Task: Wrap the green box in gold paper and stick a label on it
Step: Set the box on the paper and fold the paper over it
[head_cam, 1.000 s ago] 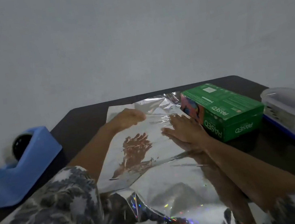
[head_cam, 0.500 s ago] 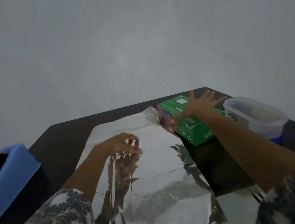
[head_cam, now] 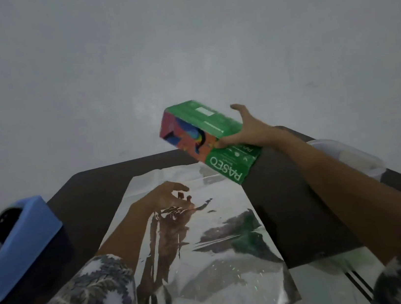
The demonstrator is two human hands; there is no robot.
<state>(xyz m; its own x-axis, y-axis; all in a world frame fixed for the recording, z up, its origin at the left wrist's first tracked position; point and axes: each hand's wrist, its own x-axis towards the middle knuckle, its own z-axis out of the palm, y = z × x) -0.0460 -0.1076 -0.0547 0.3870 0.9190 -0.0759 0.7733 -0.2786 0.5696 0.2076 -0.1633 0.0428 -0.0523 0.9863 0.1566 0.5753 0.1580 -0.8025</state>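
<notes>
**Kid A:** Where is the green box (head_cam: 206, 125)?

**Kid B:** It is up in the air, just right of the middle of the frame. It is tipped, and its colourful end points to the left.

**Kid A:** Who has it?

**Kid B:** The right grip (head_cam: 250, 132) holds it at its right end. The thumb is on the near side and the fingers go over the top.

**Kid A:** And the left grip (head_cam: 169, 197)?

**Kid B:** It is low over the shiny paper (head_cam: 210, 266). Its fingers are loosely bent and hold nothing. I cannot tell if the tips touch the sheet.

**Kid A:** Where is the paper?

**Kid B:** It lies flat on the dark bench (head_cam: 91, 190), in the lower middle of the frame. It looks like silver, and you can see the arm and the box mirrored in it.

**Kid A:** What else is there?

**Kid B:** A blue tape holder (head_cam: 21, 257) sits at the left edge. A clear tub (head_cam: 350, 159) sits at the right, behind the right arm.
</notes>
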